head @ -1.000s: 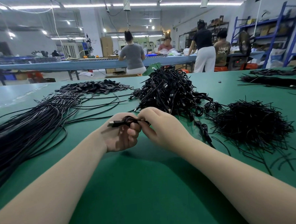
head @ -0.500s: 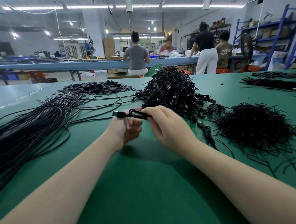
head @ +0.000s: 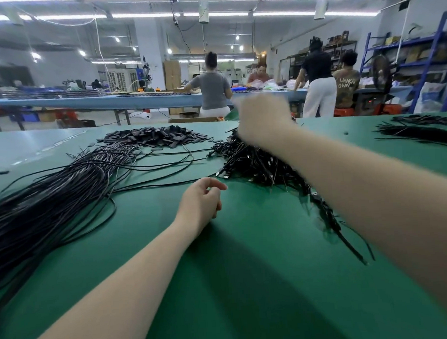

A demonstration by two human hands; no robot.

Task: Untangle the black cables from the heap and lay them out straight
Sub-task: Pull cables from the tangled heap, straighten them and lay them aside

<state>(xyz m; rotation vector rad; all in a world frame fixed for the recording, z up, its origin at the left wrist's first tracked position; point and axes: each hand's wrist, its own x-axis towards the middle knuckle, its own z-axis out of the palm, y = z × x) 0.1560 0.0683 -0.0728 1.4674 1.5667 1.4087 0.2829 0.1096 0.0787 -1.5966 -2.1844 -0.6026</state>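
Observation:
A tangled heap of black cables with metal plugs lies on the green table, centre right. To the left, a long bundle of straightened black cables fans across the table. My left hand rests on the table just in front of the heap, fingers loosely curled, nothing visible in it. My right hand is lifted above the far side of the heap and blurred by motion. Whether it holds a cable is not clear.
A pile of small flat black pieces lies behind the straight cables. More black bundles lie at the far right. Loose black strands trail under my right forearm. Several people work at a blue table behind.
Both hands held a small coiled cable together in front of the heap. Now they are apart: the right hand has swung up over the heap and the left hand has dropped to the table.

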